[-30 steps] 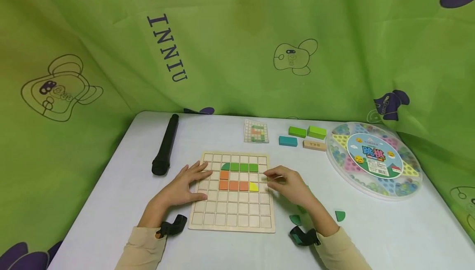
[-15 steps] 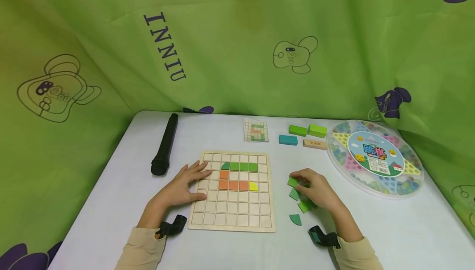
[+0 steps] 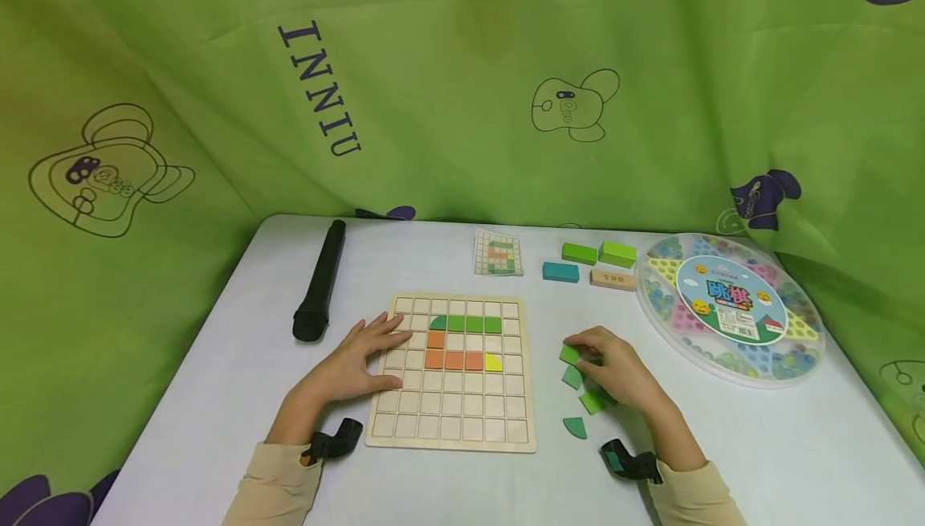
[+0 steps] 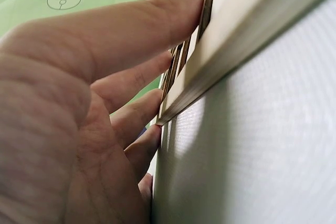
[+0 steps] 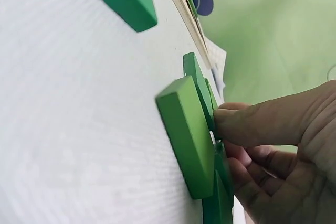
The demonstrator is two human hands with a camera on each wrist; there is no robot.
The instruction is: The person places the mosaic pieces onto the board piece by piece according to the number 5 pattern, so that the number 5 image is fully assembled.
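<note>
A pale wooden grid board [image 3: 451, 405] lies flat in front of me in the head view. In its cells sit a dark green quarter-round tile [image 3: 438, 323], several green square tiles [image 3: 474, 324], several orange tiles [image 3: 454, 360] and a yellow tile [image 3: 494, 363]. My left hand [image 3: 361, 359] rests with spread fingers on the board's left edge. To the right of the board, my right hand [image 3: 614, 365] pinches a light green square tile [image 3: 569, 354] between thumb and index finger. Around it lie a light green tile [image 5: 186, 135] and several darker green pieces [image 3: 575, 428], some partly hidden by the hand.
A pattern card [image 3: 498, 254] lies behind the board. Several blocks, among them a blue block [image 3: 560, 272] and a plain wooden block [image 3: 613, 279], stand near a round Chinese checkers case [image 3: 679, 325] at the right. A black microphone [image 3: 321, 285] lies at the left.
My right hand has moved from the board's right edge rightward to the loose green tiles, and its fingers are now on a light green one. My left hand stays on the board.
</note>
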